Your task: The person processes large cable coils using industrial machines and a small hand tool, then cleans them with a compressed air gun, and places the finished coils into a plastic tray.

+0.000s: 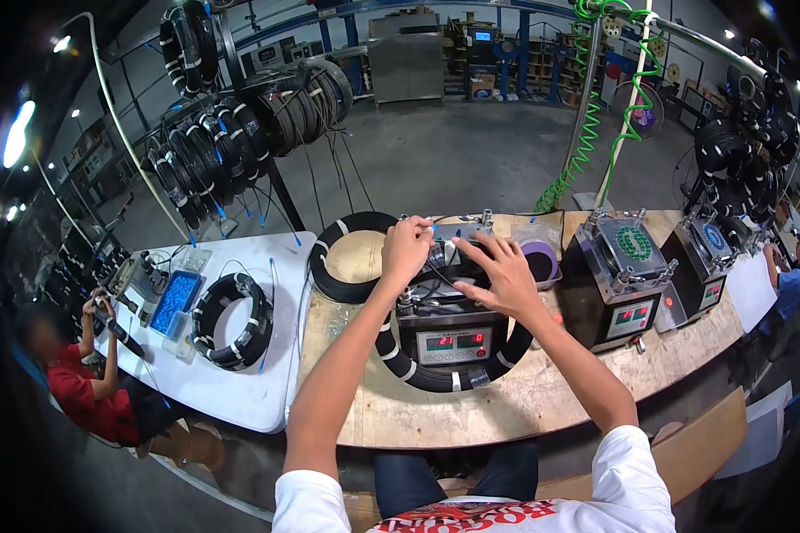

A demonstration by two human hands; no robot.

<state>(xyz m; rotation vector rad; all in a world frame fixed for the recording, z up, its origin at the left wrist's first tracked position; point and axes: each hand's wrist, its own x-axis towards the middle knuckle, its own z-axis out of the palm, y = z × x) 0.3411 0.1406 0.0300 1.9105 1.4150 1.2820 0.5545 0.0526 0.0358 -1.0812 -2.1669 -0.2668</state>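
Observation:
My left hand (406, 250) is closed in a pinch at a blue-tipped cable end (434, 229), above a box-shaped machine (453, 347) with red digits on its front panel. To its right, my right hand (504, 274) has its fingers spread over the machine's top, close to a small white piece (451, 244). A black cable coil (456, 382) with white bands hangs around the machine's front. Part of the machine's top is hidden by my hands and the cable.
Another black coil (336, 286) lies left of the machine. Two similar machines, one nearer (627, 306) and one farther (704, 258), stand at right. A white table (231, 391) at left holds a coil and a blue parts tray (177, 300). Co-workers are at both sides.

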